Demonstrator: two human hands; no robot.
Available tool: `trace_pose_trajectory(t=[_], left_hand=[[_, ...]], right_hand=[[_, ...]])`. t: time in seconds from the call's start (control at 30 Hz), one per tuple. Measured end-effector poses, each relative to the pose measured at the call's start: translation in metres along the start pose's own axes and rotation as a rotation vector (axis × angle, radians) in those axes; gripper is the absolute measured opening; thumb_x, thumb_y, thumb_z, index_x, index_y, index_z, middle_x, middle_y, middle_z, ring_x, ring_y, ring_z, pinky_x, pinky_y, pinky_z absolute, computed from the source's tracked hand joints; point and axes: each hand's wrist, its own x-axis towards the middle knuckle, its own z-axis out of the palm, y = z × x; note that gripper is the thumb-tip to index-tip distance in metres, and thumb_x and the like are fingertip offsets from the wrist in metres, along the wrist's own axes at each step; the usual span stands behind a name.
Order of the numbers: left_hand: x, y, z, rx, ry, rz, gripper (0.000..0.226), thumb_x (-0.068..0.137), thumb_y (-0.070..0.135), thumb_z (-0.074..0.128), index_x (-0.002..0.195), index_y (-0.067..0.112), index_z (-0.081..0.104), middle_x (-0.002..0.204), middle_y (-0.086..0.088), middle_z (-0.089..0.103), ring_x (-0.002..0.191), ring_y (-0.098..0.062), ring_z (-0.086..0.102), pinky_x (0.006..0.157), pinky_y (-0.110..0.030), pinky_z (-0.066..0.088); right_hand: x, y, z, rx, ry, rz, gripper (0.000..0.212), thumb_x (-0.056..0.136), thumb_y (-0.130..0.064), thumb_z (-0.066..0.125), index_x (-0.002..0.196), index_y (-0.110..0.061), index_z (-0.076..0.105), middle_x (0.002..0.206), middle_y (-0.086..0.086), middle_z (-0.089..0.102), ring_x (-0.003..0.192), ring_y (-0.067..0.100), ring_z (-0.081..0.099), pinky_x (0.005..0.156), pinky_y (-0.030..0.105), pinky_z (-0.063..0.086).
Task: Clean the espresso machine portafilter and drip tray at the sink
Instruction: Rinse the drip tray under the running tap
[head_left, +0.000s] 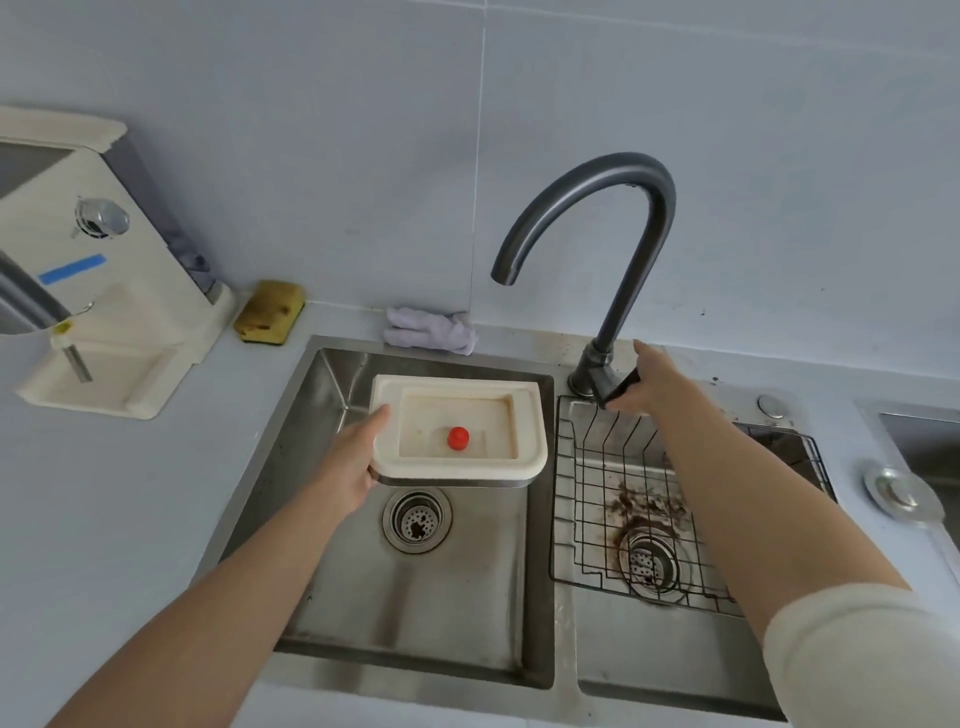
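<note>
My left hand (353, 462) grips the left edge of the cream drip tray (530, 431) and holds it level over the left sink basin (332, 597). A small red float (458, 438) stands inside the tray. My right hand (652, 382) is closed around the dark tap lever (618, 389) at the base of the curved grey faucet (639, 249). No water runs from the spout. The cream espresso machine (88, 291) stands on the counter at the left. I do not see the portafilter clearly.
A yellow sponge (269, 312) and a pale purple cloth (431, 330) lie behind the sink. A black wire rack (587, 509) sits in the right basin above coffee grounds around its drain (649, 564). A loose metal sink plug (901, 493) rests at the right.
</note>
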Motion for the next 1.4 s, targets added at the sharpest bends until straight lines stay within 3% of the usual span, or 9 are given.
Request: trace_pose_trajectory(t=[0.13,0.23,0.4,0.6,0.77,0.93,1.07,1.3,1.4], left_hand=[[0.003,0.003,0.002,0.013,-0.019,0.007,0.015,0.094,0.03,0.049,0.095,0.017,0.057,0.093,-0.003,0.065,0.082,-0.016,0.062,0.068,-0.031,0.05],[0.005,0.003,0.004,0.006,-0.023,0.004,0.017,0.094,0.029,0.05,0.102,0.016,0.056,0.095,-0.003,0.065,0.083,-0.016,0.062,0.068,-0.03,0.05],[0.009,0.005,0.006,-0.015,-0.037,-0.002,0.011,0.094,0.026,0.051,0.093,0.017,0.057,0.092,-0.002,0.065,0.082,-0.016,0.062,0.073,-0.03,0.05],[0.016,0.006,0.002,-0.035,-0.047,-0.007,0.01,0.093,0.026,0.052,0.093,0.018,0.057,0.093,-0.003,0.066,0.083,-0.017,0.062,0.076,-0.033,0.051],[0.018,0.007,-0.003,-0.037,-0.054,-0.008,0.012,0.093,0.026,0.051,0.097,0.017,0.057,0.098,-0.004,0.066,0.086,-0.018,0.062,0.078,-0.034,0.051],[0.019,0.011,-0.007,-0.038,-0.049,0.0,0.01,0.094,0.026,0.05,0.094,0.018,0.057,0.096,-0.004,0.065,0.086,-0.018,0.062,0.078,-0.035,0.05],[0.018,0.013,-0.009,-0.046,-0.032,0.003,0.01,0.094,0.024,0.05,0.09,0.019,0.057,0.092,-0.003,0.064,0.083,-0.017,0.061,0.08,-0.035,0.049],[0.021,0.015,-0.016,-0.041,-0.018,-0.002,0.01,0.094,0.026,0.05,0.089,0.02,0.057,0.092,-0.003,0.064,0.082,-0.017,0.061,0.084,-0.037,0.049],[0.021,0.015,-0.019,-0.043,-0.016,0.001,0.01,0.094,0.025,0.05,0.089,0.019,0.057,0.091,-0.003,0.063,0.082,-0.017,0.06,0.082,-0.034,0.049]], right_hand=[[0.009,-0.003,-0.001,0.084,-0.021,0.052,0.029,0.098,-0.025,0.035,0.107,0.001,0.043,0.098,0.008,0.065,0.09,0.015,0.065,0.092,0.025,0.052],[0.013,-0.002,0.001,0.092,0.04,0.002,0.026,0.099,-0.02,0.031,0.092,0.001,0.044,0.115,0.008,0.064,0.102,0.019,0.067,0.09,0.031,0.054],[0.016,0.002,0.0,0.01,0.086,-0.067,0.022,0.099,-0.015,0.03,0.106,0.003,0.039,0.11,0.012,0.064,0.082,0.025,0.068,0.086,0.037,0.056],[0.014,0.008,-0.004,0.031,0.075,-0.115,0.03,0.097,-0.01,0.026,0.122,0.006,0.032,0.104,0.018,0.064,0.077,0.029,0.068,0.074,0.041,0.058],[-0.002,0.014,0.0,-0.047,0.088,-0.204,0.041,0.097,-0.002,0.022,0.138,0.0,0.021,0.123,0.019,0.054,0.108,0.028,0.063,0.097,0.041,0.049],[-0.002,0.017,-0.003,-0.205,0.125,-0.253,0.043,0.097,-0.001,0.02,0.14,0.001,0.018,0.096,0.016,0.05,0.084,0.028,0.062,0.092,0.041,0.047],[-0.006,0.018,-0.002,-0.253,0.135,-0.269,0.044,0.096,0.002,0.02,0.14,0.0,0.022,0.111,0.018,0.041,0.114,0.032,0.057,0.094,0.045,0.046],[-0.009,0.02,-0.001,-0.185,0.134,-0.266,0.042,0.098,-0.001,0.02,0.14,-0.001,0.02,0.092,0.016,0.05,0.114,0.03,0.058,0.099,0.044,0.045],[0.001,0.018,-0.005,-0.202,0.148,-0.279,0.042,0.099,-0.01,0.029,0.141,-0.005,0.022,0.122,0.018,0.048,0.101,0.03,0.06,0.091,0.044,0.048]])
